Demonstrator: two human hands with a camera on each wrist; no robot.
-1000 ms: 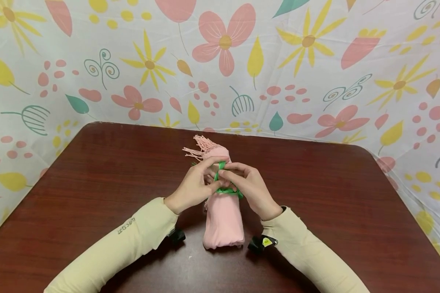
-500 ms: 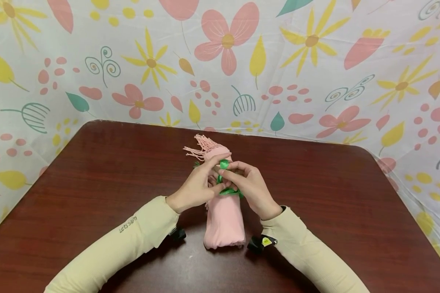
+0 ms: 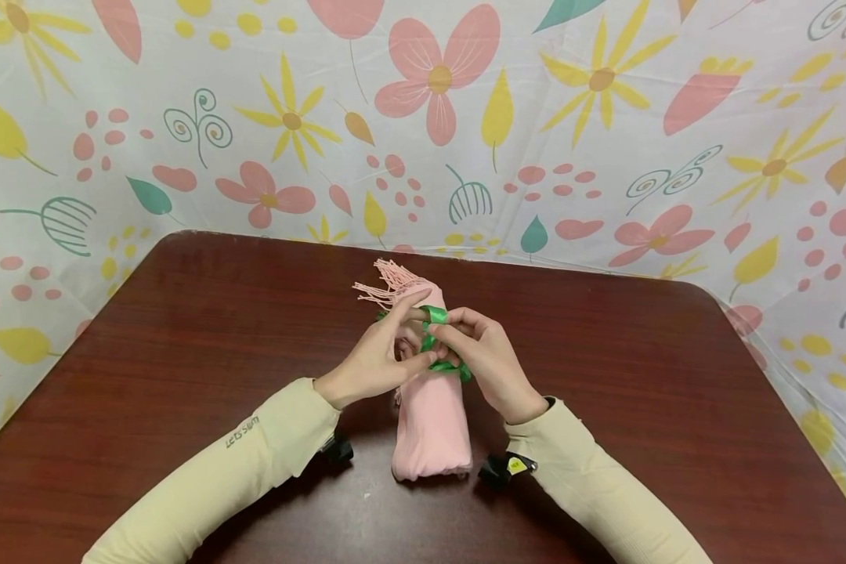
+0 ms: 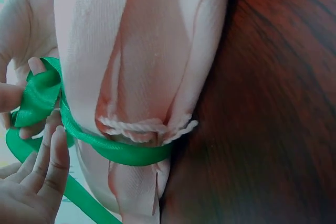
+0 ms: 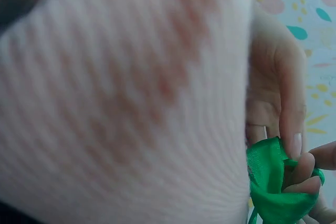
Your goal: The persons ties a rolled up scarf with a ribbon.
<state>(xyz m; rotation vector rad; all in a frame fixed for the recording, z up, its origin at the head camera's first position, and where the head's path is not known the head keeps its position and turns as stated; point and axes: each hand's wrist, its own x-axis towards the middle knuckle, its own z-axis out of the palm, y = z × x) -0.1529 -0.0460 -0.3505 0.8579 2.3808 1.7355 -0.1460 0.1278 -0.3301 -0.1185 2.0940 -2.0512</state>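
Head view: green ribbon (image 3: 435,314) lies between left hand (image 3: 377,359) and right hand (image 3: 492,362).

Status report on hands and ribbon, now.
Left hand touching green ribbon, right hand pinching it. Ribbon round rolled pink cloth. Fingers hide part of ribbon.

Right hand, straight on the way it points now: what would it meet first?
Most likely the green ribbon it touches, then the left hand just beyond; exact depth is unclear.
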